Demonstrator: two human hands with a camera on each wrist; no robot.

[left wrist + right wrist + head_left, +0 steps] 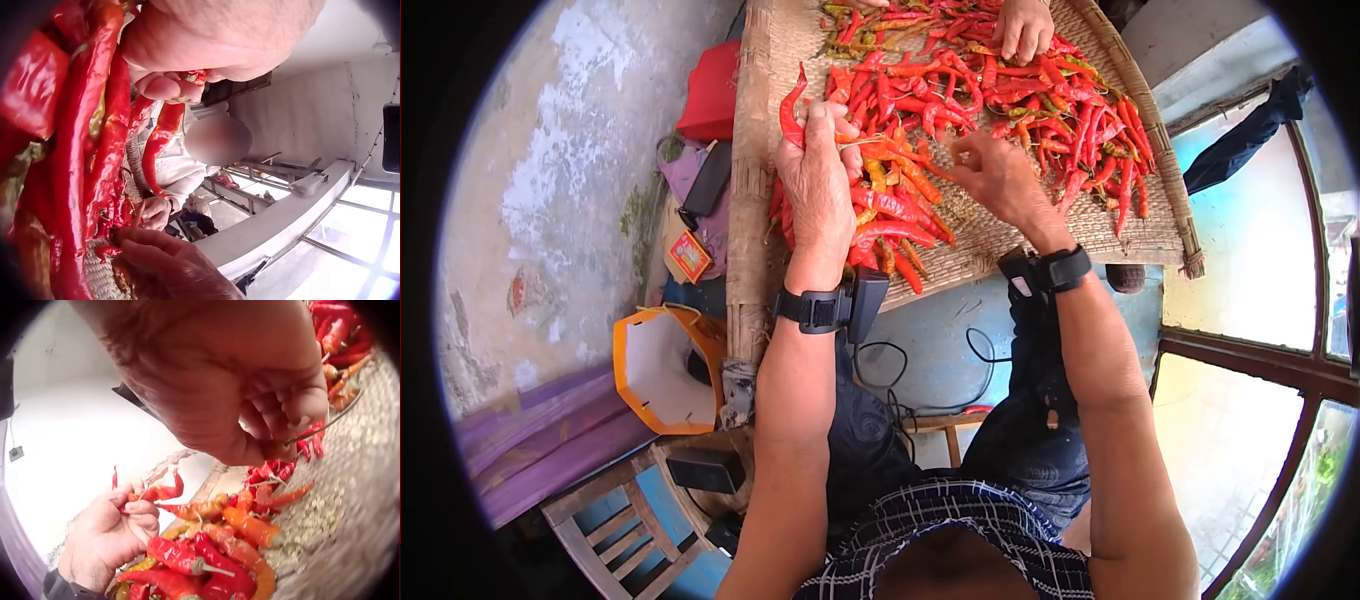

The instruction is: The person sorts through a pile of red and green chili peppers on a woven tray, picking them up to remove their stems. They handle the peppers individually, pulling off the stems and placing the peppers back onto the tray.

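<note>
My left hand (818, 195) grips red chili peppers at the near left of a woven tray (960, 248). One red chili (792, 112) sticks up past the thumb, and in the right wrist view another red chili (169, 492) pokes out of the same fingers. To the right, over the weave, my right hand (1003, 182) has its fingers curled in. The right wrist view shows it pinching a thin, curved chili stem (340, 415) between thumb and fingertips. Below my left hand lies a heap of red and orange chilies (892, 215).
A larger pile of chilies (1090, 125) covers the tray's far part, where another person's hand (1025, 28) reaches in. Left of the tray are a peeling wall (540, 200) and an orange-rimmed container (665, 370). A window (1240, 230) is at right; a cable (890, 400) hangs below.
</note>
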